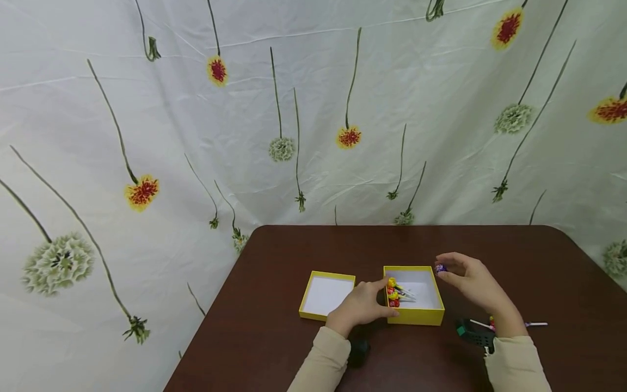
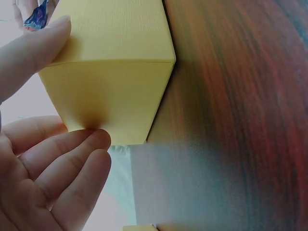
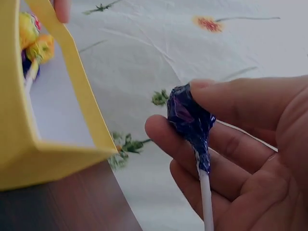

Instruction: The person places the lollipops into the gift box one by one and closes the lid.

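Observation:
An open yellow box (image 1: 416, 317) with a white inside stands on the table. Several lollipops (image 1: 394, 296) in yellow and red wrappers lie at its left end, sticks pointing right. My left hand (image 1: 360, 306) holds the box by that end, thumb near the front corner and fingers against the end wall and far side. Just right of the box, my right hand (image 1: 475, 280) pinches a lollipop (image 3: 185, 113) in a shiny dark blue-purple wrapper between thumb and fingers. Its white stick points down across the palm in the right wrist view.
Left of the box lies a yellow-rimmed lid (image 1: 313, 315), white inside up. More lollipops (image 1: 536, 324) lie on the dark brown table (image 1: 294, 359) by the right wrist, partly hidden by the forearm. Behind the table hangs a white flowered cloth (image 1: 313, 163).

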{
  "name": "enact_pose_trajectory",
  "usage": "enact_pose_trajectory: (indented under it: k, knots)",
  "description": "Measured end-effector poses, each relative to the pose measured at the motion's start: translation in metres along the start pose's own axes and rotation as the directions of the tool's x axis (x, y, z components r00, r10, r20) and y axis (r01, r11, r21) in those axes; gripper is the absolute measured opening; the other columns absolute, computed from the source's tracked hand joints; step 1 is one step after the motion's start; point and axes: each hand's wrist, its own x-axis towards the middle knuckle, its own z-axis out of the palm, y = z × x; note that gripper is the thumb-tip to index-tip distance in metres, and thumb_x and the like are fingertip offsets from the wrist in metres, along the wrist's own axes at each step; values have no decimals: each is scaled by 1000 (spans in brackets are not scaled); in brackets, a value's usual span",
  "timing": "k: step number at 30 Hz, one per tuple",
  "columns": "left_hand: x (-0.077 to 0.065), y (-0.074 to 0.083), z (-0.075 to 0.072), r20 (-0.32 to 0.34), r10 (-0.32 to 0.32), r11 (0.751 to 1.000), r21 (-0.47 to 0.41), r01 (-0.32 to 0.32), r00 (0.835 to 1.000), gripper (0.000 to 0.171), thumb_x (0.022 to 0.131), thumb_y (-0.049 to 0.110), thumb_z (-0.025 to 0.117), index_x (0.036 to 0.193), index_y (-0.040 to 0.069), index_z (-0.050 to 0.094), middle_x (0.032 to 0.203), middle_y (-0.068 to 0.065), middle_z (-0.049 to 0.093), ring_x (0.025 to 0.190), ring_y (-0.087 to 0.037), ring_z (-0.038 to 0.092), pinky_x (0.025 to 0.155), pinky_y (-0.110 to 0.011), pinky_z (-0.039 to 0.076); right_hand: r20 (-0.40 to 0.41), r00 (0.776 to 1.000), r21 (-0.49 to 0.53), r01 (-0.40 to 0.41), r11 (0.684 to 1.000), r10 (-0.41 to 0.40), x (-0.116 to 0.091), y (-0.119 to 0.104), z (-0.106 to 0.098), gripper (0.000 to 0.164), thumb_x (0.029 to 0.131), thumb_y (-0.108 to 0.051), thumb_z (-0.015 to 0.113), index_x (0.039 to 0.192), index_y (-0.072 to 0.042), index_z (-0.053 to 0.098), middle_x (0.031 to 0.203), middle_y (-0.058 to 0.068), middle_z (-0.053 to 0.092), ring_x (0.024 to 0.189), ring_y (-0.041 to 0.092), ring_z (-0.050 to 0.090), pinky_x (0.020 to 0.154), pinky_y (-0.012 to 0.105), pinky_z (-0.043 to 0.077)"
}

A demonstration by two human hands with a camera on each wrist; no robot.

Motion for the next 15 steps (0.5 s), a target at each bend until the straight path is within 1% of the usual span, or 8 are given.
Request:
enact_pose_trajectory:
  k: [3, 7, 11, 15]
  knots:
    - [0, 1, 0, 1, -1, 1000, 5, 1, 1000, 82, 68, 55, 67, 137, 23, 35, 129, 3, 50, 110, -4, 51, 89, -28, 45, 27, 1000, 16, 7, 1000, -8, 2, -5, 5, 36, 83, -25, 62, 114, -8, 56, 111, 13, 59, 100, 30, 58, 76, 38, 52]
    - [0, 1, 0, 4, -4, 1000, 2, 4, 1000, 82, 68, 56, 66, 137, 24, 35, 128, 4, 51, 109, -4, 51, 89, -28, 45, 56, 997, 19, 47, 999, -48, 4, -11, 11, 32, 80, -22, 65, 109, -8, 60, 104, 8, 61, 94, 25, 59, 73, 33, 53]
    - [1, 1, -1, 5, -6, 1000, -10, 6, 1000, 81, 68, 55, 67, 137, 23, 36, 128, 5, 51, 111, -5, 51, 90, -29, 45, 86, 993, 14, 77, 997, -78, 6, -16, 19, 32, 79, -25, 67, 107, -12, 62, 102, 4, 62, 96, 24, 56, 76, 36, 51]
    - [1, 1, 0, 8, -6, 1000, -11, 6, 1000, 81, 68, 54, 67, 136, 23, 37, 127, 5, 52, 110, -6, 52, 90, -29, 45, 133, 986, 49, 91, 995, -96, 7, -21, 28, 31, 78, -24, 67, 106, -10, 64, 102, 5, 63, 96, 25, 57, 79, 39, 50]
